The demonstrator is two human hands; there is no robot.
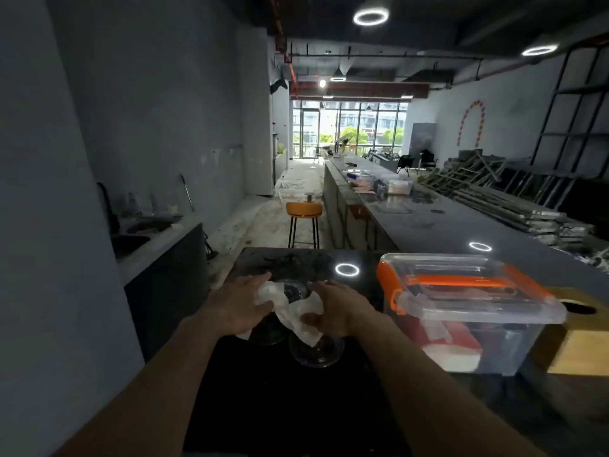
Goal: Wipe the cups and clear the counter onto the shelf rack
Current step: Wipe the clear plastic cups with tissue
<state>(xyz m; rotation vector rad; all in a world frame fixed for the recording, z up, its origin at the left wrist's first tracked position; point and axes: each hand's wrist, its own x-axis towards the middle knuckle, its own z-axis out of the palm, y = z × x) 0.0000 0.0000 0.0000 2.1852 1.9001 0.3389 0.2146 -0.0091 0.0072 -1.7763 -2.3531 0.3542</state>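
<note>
While both hands work at the clear cup (293, 290), risk noted: two more clear cups (316, 352) stand just below the grip, and a dragging tissue or wrist could topple them off the black counter (296, 407). Left hand (240, 301) presses white tissue (296, 311) against the cup, fingers partly curled; right hand (336, 311) pinches the tissue's other end. Lidded storage box (461, 311) sits right of the grip.

No readable text anywhere; the far dark board (422, 137) may bear writing, too blurred.
</note>
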